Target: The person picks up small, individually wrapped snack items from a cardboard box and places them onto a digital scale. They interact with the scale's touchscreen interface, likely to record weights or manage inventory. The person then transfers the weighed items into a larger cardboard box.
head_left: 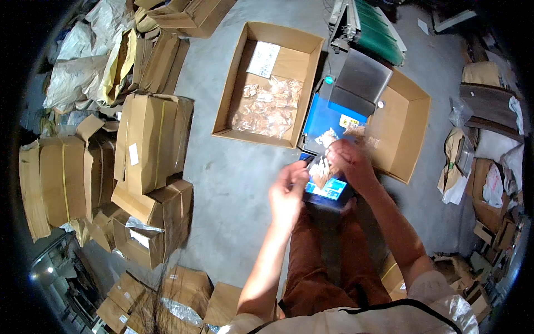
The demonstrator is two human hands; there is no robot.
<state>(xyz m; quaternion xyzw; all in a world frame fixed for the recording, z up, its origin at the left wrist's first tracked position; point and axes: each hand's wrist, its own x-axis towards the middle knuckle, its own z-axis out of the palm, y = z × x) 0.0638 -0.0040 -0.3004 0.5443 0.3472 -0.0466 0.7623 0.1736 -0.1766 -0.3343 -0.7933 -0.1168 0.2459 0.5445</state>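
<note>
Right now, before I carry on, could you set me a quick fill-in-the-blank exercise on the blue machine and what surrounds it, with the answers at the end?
1. The open box with clear plastic bags and a white sheet inside stands to the person's ____ of the blue machine.
2. The belt of the conveyor beyond the machine is coloured ____.
3. Between the left hand and the right hand, the one higher in the picture is the ____ hand.

Missing words: left; green; right.
</note>
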